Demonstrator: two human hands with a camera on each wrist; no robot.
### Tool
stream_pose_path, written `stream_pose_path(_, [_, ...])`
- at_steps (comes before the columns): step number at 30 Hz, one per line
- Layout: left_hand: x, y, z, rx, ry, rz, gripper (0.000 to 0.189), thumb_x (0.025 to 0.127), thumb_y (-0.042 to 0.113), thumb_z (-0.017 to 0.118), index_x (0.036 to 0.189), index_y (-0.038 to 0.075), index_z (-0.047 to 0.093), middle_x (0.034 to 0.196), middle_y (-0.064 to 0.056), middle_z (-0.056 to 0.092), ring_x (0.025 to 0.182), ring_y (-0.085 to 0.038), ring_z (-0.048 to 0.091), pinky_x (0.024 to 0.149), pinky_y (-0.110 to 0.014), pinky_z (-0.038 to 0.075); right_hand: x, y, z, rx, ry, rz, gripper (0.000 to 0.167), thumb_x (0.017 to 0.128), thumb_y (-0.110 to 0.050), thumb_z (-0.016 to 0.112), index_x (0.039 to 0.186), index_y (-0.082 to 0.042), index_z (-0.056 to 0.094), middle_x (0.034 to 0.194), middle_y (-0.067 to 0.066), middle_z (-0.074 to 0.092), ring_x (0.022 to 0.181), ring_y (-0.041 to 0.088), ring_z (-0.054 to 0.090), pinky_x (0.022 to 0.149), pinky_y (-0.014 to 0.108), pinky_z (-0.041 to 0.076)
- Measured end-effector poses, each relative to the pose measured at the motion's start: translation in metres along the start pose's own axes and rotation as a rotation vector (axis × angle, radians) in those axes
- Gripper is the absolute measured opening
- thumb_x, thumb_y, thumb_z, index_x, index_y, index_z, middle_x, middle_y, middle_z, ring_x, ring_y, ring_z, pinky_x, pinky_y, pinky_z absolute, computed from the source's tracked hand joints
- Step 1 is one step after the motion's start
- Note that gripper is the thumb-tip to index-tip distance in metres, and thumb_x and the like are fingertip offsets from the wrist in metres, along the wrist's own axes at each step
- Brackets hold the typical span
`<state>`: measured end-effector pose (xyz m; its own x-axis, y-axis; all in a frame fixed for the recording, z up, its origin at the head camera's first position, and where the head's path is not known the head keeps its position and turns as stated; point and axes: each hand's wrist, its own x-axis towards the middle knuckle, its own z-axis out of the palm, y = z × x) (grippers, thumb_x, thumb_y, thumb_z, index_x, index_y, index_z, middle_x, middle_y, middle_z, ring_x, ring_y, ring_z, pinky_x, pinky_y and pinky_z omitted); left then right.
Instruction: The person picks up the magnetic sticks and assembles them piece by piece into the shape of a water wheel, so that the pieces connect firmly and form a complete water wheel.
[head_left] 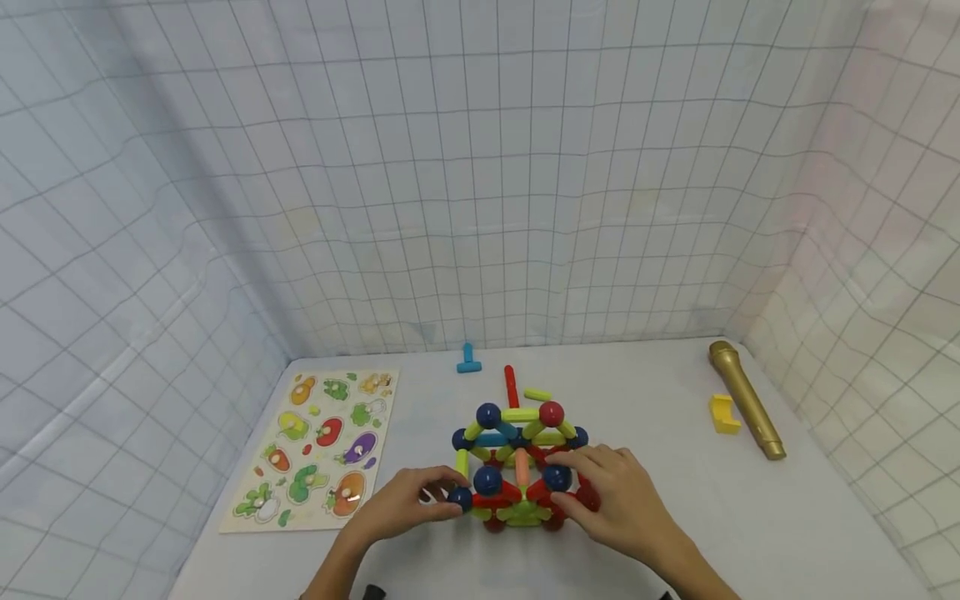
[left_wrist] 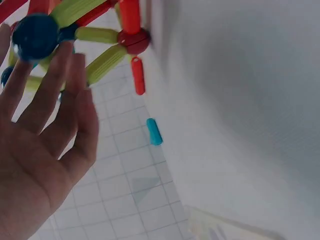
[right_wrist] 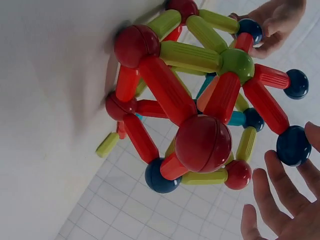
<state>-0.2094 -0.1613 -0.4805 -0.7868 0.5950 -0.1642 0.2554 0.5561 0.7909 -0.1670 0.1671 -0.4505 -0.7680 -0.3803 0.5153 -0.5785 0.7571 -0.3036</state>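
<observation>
A structure of coloured rods and balls (head_left: 522, 514), which looks like a magnetic building set, stands on the white table at the front middle. My left hand (head_left: 408, 502) pinches a dark blue ball (head_left: 460, 499) at its left front corner, between thumb and fingers. On the other side my right hand (head_left: 618, 504) holds another dark blue ball (head_left: 557, 477), joined to a red rod. Between them sits a third blue ball (head_left: 487, 481). In the right wrist view, red and yellow-green rods meet at a green ball (right_wrist: 237, 65), and a large red ball (right_wrist: 203, 143) is nearest the camera.
Behind the structure lie a red rod (head_left: 512, 385), a yellow-green rod (head_left: 537, 394) and blue pieces (head_left: 468, 365). At left is a vegetable puzzle board (head_left: 315, 450). A gold toy microphone (head_left: 746, 400) and a yellow block (head_left: 723, 414) lie at right. Grid-patterned cloth walls surround the table.
</observation>
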Motion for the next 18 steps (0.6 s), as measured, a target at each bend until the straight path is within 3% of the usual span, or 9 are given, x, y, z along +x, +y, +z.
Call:
stream_pose_path(3, [0.003,-0.002,-0.023,-0.046,-0.099,0.002,0.029,0.097,0.031,0.060,0.123,0.021,0.064,0.100,-0.003,0.068,0.085,-0.011,0.061,0.075,-0.029,0.053,-0.004,0.001,0.001,0.025,0.003,0.010,0.043,0.074,-0.038,0.084,0.112,-0.029,0.068,0.097,-0.018,0.070,0.079,0.000,0.059,0.076,0.027,0.049])
stream_pose_path(4, [0.008,-0.002,-0.035,-0.048,-0.100,0.000,0.027,0.098,0.029,0.058,0.122,0.020,0.064,0.097,-0.007,0.066,0.081,-0.013,0.060,0.072,-0.031,0.053,-0.003,0.001,0.002,0.025,0.008,0.011,0.043,0.073,-0.038,0.084,0.112,-0.029,0.068,0.096,-0.018,0.070,0.079,0.000,0.058,0.076,0.027,0.049])
stream_pose_path(6, [0.025,0.000,-0.053,0.004,-0.042,-0.002,0.022,0.099,0.026,0.055,0.116,0.018,0.066,0.093,-0.011,0.065,0.076,-0.016,0.058,0.067,-0.033,0.051,-0.002,0.001,0.002,0.025,0.015,0.014,0.043,0.073,-0.038,0.084,0.112,-0.029,0.068,0.096,-0.018,0.071,0.080,-0.001,0.059,0.076,0.027,0.049])
stream_pose_path(9, [0.071,0.003,-0.065,0.235,0.093,-0.013,0.017,0.099,0.022,0.055,0.107,0.016,0.068,0.094,-0.010,0.067,0.078,-0.016,0.058,0.064,-0.031,0.049,-0.003,0.001,0.002,0.024,0.018,0.019,0.041,0.074,-0.038,0.083,0.111,-0.029,0.068,0.094,-0.019,0.070,0.081,-0.001,0.060,0.075,0.027,0.049])
stream_pose_path(11, [0.109,0.006,-0.062,0.434,0.129,-0.055,0.016,0.097,0.015,0.057,0.108,0.016,0.069,0.104,-0.007,0.069,0.085,-0.017,0.061,0.067,-0.030,0.049,-0.004,0.000,0.002,0.023,0.017,0.025,0.040,0.074,-0.039,0.083,0.111,-0.029,0.069,0.093,-0.019,0.070,0.081,-0.002,0.060,0.075,0.026,0.049])
stream_pose_path(15, [0.174,0.007,-0.049,0.782,0.021,-0.064,0.036,0.090,0.000,0.061,0.118,0.023,0.066,0.116,-0.007,0.062,0.090,-0.021,0.061,0.070,-0.031,0.052,-0.005,0.000,0.002,0.008,0.016,0.039,0.040,0.073,-0.039,0.083,0.110,-0.030,0.069,0.090,-0.021,0.068,0.079,-0.005,0.055,0.074,0.025,0.048])
stream_pose_path(18, [0.203,0.002,-0.040,0.969,-0.069,-0.013,0.047,0.089,0.002,0.065,0.124,0.032,0.063,0.125,-0.004,0.056,0.098,-0.020,0.060,0.077,-0.032,0.053,-0.004,0.000,0.002,0.012,0.012,0.031,0.041,0.073,-0.039,0.083,0.110,-0.030,0.069,0.089,-0.022,0.067,0.077,-0.006,0.052,0.073,0.025,0.048])
